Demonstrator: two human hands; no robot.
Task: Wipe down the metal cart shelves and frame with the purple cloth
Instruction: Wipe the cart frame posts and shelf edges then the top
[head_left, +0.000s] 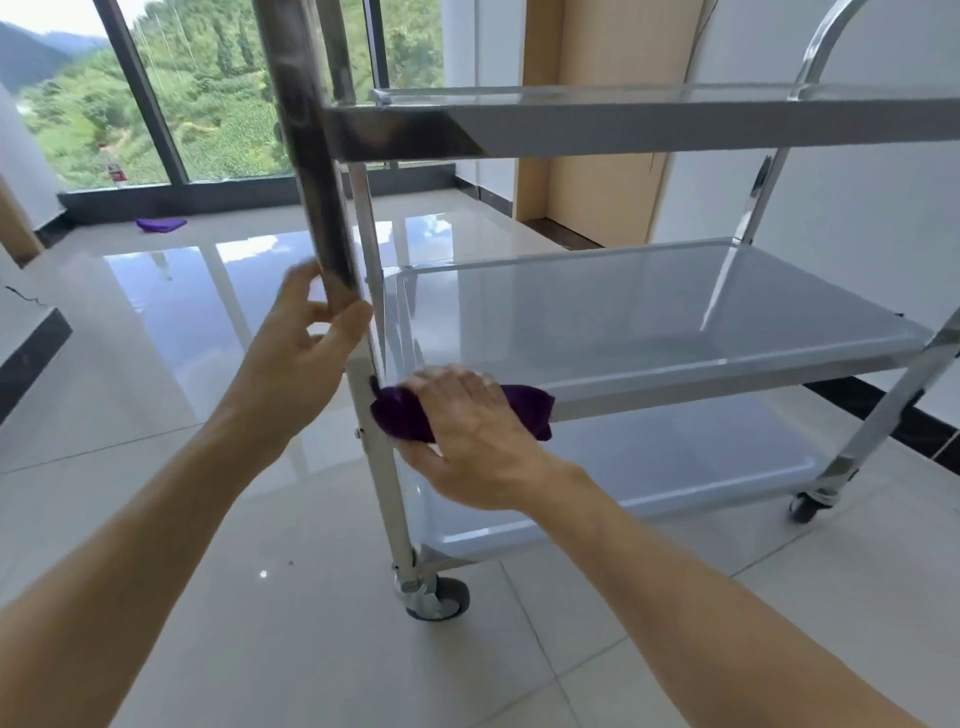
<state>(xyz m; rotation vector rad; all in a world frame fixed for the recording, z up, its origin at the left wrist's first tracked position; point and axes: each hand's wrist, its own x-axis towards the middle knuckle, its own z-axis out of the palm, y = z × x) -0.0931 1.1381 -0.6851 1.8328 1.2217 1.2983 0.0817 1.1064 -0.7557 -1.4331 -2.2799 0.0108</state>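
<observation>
A three-shelf metal cart stands on the tiled floor, filling the right half of the view. My right hand holds the purple cloth wrapped over the front rim of the middle shelf, next to the near left upright. My left hand grips that upright post just above the middle shelf, thumb on the near side and fingers curled behind it. The cloth's ends stick out on both sides of my right hand.
A second purple cloth lies on the floor near the window. A small bottle stands on the window ledge. A wooden door and white wall are behind the cart. A caster wheel sits under the near post.
</observation>
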